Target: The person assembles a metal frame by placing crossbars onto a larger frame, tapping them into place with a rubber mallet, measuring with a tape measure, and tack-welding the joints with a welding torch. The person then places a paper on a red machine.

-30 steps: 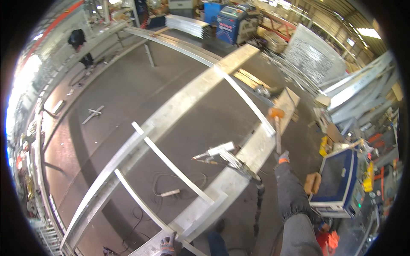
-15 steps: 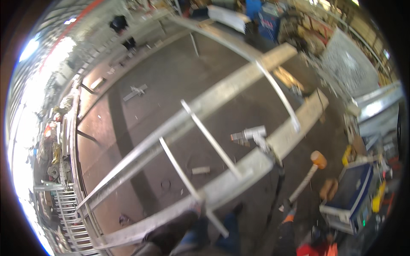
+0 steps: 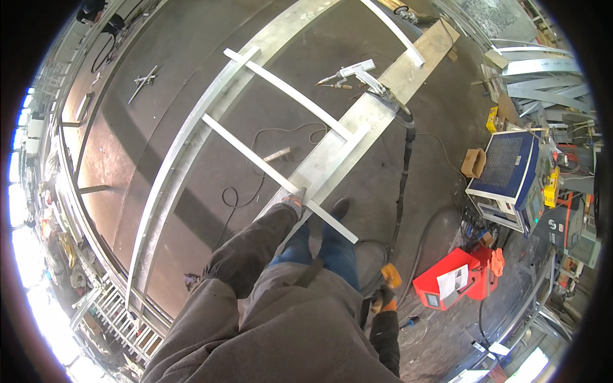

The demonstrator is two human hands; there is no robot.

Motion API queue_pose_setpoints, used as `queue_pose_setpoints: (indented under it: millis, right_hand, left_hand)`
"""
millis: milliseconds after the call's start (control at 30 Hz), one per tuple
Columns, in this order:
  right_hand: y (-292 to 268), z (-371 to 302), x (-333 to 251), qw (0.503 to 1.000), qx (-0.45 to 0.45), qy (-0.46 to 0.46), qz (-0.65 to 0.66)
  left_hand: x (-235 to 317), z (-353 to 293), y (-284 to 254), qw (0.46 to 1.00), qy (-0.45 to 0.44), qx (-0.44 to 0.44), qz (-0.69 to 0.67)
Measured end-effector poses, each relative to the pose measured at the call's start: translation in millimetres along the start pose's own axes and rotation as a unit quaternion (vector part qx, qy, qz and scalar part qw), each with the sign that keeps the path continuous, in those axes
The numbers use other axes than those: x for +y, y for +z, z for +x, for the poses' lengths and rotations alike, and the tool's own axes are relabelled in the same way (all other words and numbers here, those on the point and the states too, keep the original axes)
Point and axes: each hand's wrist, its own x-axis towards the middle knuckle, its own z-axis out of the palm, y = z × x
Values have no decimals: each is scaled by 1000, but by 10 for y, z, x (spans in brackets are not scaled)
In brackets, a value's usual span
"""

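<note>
My left hand [image 3: 294,201] is closed round a thin pale metal bar [image 3: 250,155], which lies across two long grey metal beams, the near one [image 3: 377,118] straight and the far one [image 3: 172,150] looking curved. The bar's end sticks out past the near beam, close to my legs. Low at my right side, my right hand [image 3: 382,300] grips a mallet [image 3: 391,276] with an orange head; its handle is mostly hidden. Another crossbar [image 3: 297,99] spans the beams further off. A welding torch [image 3: 364,73] rests on the near beam, its black cable trailing down.
A red case [image 3: 440,277] stands on the floor to my right, with a blue and white machine [image 3: 504,169] beyond it. A cardboard box [image 3: 473,163] sits beside that machine. Loose cable [image 3: 233,198] lies under the frame. Metal racks [image 3: 121,322] line the left.
My view has tilted down and shifted. The mallet has come down and in towards my right side from an outstretched position. My left hand stays at the bar.
</note>
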Motion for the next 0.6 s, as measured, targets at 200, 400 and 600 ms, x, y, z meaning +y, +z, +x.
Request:
queue_pose_setpoints:
  millis: [200,400,600]
  right_hand:
    - [476,-463,-11,970,-220,-103,-33]
    - [124,-269,97,995,-81,-47,33]
    - [642,-200,-16,978,-188,-49,-73]
  left_hand:
    - [-83,305,395,1000,-17,-8,-8]
    - [-79,466,596,994,-40,18,-103]
    - [158,112,222,992,-51,34,-109]
